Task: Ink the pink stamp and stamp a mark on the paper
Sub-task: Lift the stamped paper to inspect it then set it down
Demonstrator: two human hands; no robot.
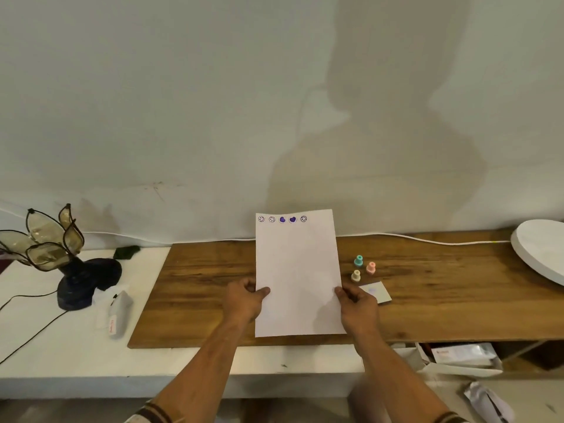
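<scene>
A white sheet of paper [297, 270] is held over the wooden board [198, 285], its far end raised toward the wall. Along its top edge runs a row of several purple marks, smileys and hearts. My left hand [244, 300] grips the paper's left edge and my right hand [355, 303] grips its right edge. The pink stamp [370, 267] stands upright on the board to the right of the paper, beside a teal stamp [358, 261] and a cream stamp [356, 275]. A flat grey ink pad [377, 292] lies just behind my right hand.
A flower-shaped lamp [61, 264] on a dark base stands at the left on the white table [76, 355], with a small white packet [117, 312] near it. A white round plate [543, 248] sits at the far right. A white cable [427, 239] runs along the wall.
</scene>
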